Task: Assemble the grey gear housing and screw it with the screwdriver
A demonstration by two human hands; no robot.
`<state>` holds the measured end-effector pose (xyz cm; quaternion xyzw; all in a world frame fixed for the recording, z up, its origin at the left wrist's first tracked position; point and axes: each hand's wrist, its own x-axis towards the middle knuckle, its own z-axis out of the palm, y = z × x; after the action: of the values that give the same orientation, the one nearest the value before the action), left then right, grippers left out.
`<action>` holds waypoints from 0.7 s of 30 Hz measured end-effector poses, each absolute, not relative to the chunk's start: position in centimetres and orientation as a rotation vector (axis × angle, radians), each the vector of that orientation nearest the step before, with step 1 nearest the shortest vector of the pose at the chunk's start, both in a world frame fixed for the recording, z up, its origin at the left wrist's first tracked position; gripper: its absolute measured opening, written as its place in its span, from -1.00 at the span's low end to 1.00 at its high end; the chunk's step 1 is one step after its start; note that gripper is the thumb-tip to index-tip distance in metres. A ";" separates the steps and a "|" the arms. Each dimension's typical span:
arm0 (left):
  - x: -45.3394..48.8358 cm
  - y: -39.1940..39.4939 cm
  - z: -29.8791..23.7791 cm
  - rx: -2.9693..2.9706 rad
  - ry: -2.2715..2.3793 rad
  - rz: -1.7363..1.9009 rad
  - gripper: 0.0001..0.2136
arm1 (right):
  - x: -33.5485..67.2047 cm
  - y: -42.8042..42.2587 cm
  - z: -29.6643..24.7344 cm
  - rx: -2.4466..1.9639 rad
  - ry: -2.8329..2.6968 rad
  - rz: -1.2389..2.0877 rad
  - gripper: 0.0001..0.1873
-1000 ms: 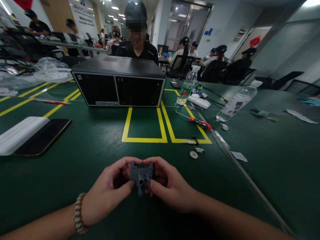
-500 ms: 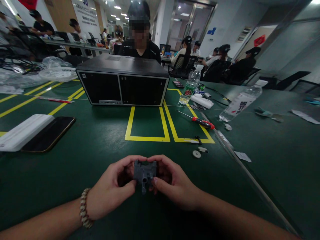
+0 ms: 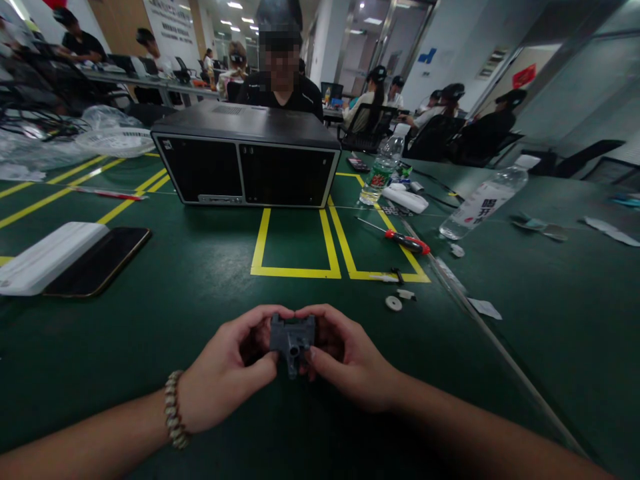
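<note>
A small dark grey moulded part (image 3: 289,337), with a round hole and a short leg at its lower side, is held up just above the green table. My left hand (image 3: 230,367) is closed on its left edge, thumb low and fingers curled behind. On the opposite edge my right hand (image 3: 350,360) grips it, the thumb pressed near the hole. Both index fingertips almost meet along its top. Most of the other fingers are hidden behind the part. Beyond my right hand lie a pale round disc (image 3: 393,303) and a small white piece (image 3: 406,294).
A red-and-black screwdriver (image 3: 407,241) lies to the right, near two water bottles (image 3: 384,167). A large black-fronted case (image 3: 285,175) stands ahead, with a person behind it. At left are a phone (image 3: 100,261) and a white box (image 3: 53,257). Yellow tape (image 3: 295,272) marks the table.
The grey part and both hands have shifted very slightly to the right and up in the view, and the part is tilted a little differently. Both hands keep their hold.
</note>
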<state>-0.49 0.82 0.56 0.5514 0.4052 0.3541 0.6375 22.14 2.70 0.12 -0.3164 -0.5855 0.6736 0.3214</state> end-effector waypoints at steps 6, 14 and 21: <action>-0.5 0.9 0.4 1.266 0.940 0.828 -0.55 | 22.1 2.8 0.0 -0.843 -1.559 1.759 -0.56; -0.5 0.8 -0.3 1.284 0.968 0.835 -0.67 | 22.3 2.8 -0.4 -0.779 -1.573 1.750 -0.56; -0.7 1.1 0.0 1.281 0.937 0.823 -0.70 | 22.4 2.6 -0.3 -0.803 -1.569 1.762 -0.60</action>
<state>-0.70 1.11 -0.01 0.5584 0.4087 0.3588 0.6264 22.43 2.61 -0.26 -0.3055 -0.5967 0.6700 0.3190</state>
